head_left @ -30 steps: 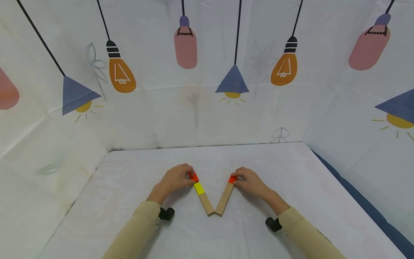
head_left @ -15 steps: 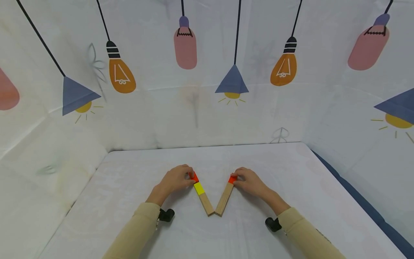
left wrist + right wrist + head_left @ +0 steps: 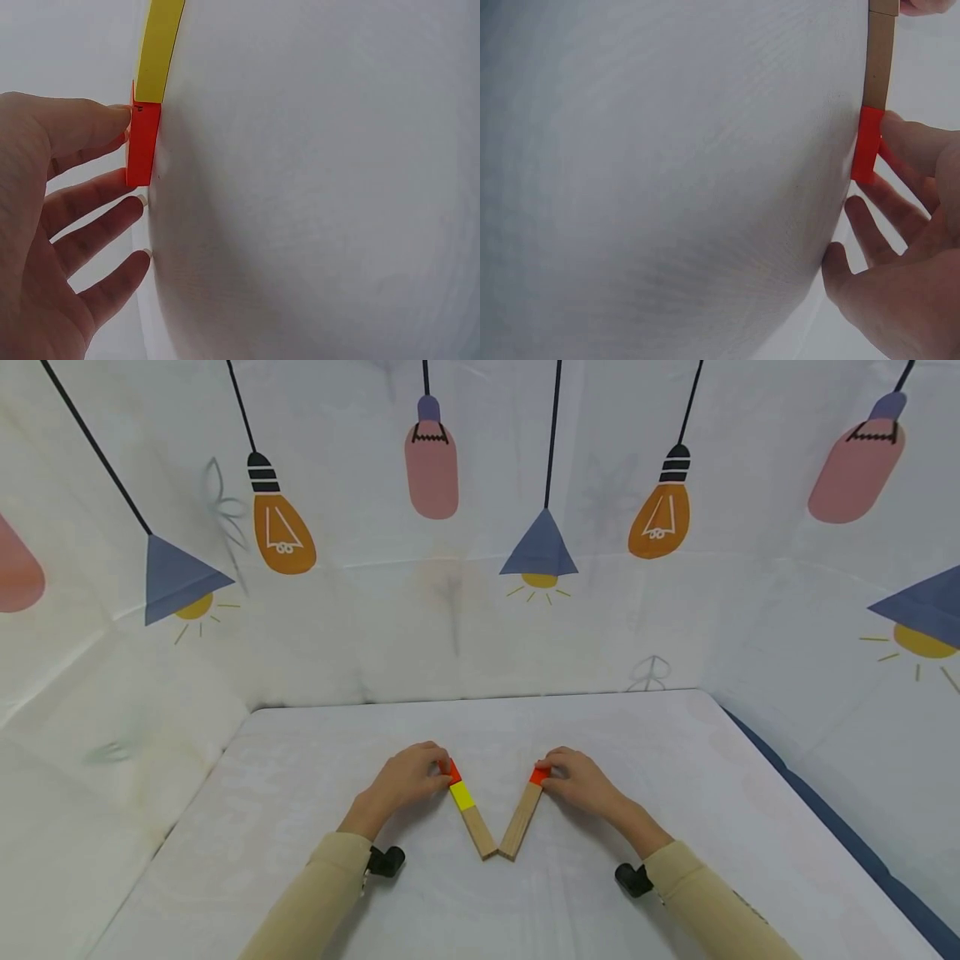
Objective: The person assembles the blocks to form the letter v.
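On the white tabletop, wooden blocks lie in a V shape in the head view. Its left arm runs from a red block (image 3: 454, 772) at the far end through a yellow block (image 3: 462, 796) to a plain wood block (image 3: 480, 835). The right arm has a red block (image 3: 538, 776) above plain wood (image 3: 521, 823). My left hand (image 3: 408, 777) pinches the left red block between thumb and fingers, the other fingers spread beyond its end in the left wrist view. With thumb and fingertips, my right hand (image 3: 581, 782) pinches the right red block (image 3: 867, 145).
A white cloth (image 3: 480, 643) printed with lamps and bulbs hangs behind the table (image 3: 330, 727). Black wrist cameras (image 3: 387, 860) sit below each hand. Dark blue fabric (image 3: 825, 810) shows along the right table edge.
My left fingers have shifted very slightly on the red block. The right hand and the V of blocks look the same.
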`<state>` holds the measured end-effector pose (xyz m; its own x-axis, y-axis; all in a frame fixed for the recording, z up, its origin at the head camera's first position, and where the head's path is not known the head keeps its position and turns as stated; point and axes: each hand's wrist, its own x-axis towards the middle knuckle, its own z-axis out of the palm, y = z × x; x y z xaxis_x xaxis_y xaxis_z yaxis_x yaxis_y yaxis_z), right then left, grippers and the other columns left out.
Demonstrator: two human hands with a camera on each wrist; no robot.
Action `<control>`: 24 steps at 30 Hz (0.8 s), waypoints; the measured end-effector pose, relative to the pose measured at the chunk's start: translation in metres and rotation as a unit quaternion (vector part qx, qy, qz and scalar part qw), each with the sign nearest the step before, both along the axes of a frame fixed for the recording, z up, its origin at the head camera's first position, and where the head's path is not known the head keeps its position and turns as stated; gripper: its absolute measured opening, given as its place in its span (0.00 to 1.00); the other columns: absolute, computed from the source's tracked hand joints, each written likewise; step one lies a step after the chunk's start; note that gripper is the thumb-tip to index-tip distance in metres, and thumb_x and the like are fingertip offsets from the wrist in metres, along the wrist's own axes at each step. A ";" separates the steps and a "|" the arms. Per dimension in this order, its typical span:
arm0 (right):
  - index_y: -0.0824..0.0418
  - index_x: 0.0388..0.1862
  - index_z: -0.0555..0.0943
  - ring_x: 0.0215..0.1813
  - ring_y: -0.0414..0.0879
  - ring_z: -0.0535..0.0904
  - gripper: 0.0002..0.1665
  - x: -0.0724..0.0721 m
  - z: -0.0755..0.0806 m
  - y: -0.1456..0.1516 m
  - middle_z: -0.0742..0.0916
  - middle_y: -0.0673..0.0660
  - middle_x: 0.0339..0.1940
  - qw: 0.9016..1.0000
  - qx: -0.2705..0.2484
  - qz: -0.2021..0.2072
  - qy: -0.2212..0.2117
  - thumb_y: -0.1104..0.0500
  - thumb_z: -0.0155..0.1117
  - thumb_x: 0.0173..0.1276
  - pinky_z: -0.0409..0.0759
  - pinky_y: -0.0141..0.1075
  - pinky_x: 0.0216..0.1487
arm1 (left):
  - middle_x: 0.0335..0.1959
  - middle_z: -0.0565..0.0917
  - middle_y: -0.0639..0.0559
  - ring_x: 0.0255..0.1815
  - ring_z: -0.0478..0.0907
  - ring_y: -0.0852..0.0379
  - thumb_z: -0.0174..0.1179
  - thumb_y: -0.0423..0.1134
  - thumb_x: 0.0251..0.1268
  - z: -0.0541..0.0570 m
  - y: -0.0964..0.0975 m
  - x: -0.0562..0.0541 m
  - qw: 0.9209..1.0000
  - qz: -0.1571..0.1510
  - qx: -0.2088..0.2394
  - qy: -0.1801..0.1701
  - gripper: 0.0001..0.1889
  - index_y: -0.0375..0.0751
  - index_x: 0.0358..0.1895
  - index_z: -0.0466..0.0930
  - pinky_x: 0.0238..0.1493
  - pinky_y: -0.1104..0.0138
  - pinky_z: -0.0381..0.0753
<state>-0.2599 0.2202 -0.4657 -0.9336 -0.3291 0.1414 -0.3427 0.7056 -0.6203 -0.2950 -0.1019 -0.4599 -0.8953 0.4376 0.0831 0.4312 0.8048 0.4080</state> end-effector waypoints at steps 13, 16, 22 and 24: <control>0.62 0.54 0.84 0.62 0.58 0.77 0.17 0.000 -0.001 -0.001 0.84 0.59 0.54 1.000 -0.006 -0.002 -0.005 0.62 0.67 0.65 0.71 0.56 0.67 | 0.42 0.81 0.62 0.40 0.73 0.59 0.67 0.46 0.63 -0.002 0.000 0.001 1.000 0.008 0.001 0.002 0.04 0.57 0.34 0.80 0.48 0.63 0.77; 0.62 0.53 0.84 0.62 0.59 0.77 0.17 0.000 0.000 0.000 0.84 0.59 0.54 1.000 -0.006 0.001 0.003 0.62 0.67 0.65 0.71 0.57 0.66 | 0.43 0.81 0.62 0.40 0.73 0.59 0.67 0.47 0.63 -0.002 0.000 0.002 1.000 0.009 0.001 0.003 0.04 0.57 0.34 0.80 0.49 0.62 0.78; 0.62 0.53 0.84 0.63 0.59 0.77 0.17 -0.001 -0.001 -0.001 0.84 0.59 0.55 1.000 -0.006 0.002 -0.001 0.62 0.67 0.66 0.71 0.57 0.67 | 0.44 0.82 0.60 0.42 0.74 0.59 0.67 0.46 0.63 0.000 -0.001 0.004 1.000 0.009 0.005 0.003 0.04 0.57 0.35 0.80 0.51 0.60 0.79; 0.62 0.53 0.84 0.63 0.59 0.76 0.17 -0.001 -0.001 -0.001 0.84 0.59 0.55 1.000 -0.008 0.000 -0.004 0.62 0.67 0.66 0.70 0.57 0.67 | 0.44 0.82 0.60 0.42 0.74 0.59 0.67 0.46 0.63 0.000 -0.001 0.005 1.000 0.008 0.007 0.003 0.04 0.57 0.35 0.80 0.52 0.60 0.79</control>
<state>-0.2612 0.2193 -0.4664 -0.9346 -0.3270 0.1398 -0.3382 0.6956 -0.6339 -0.2900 -0.1031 -0.4600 -0.9019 0.4213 0.0950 0.4204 0.8060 0.4167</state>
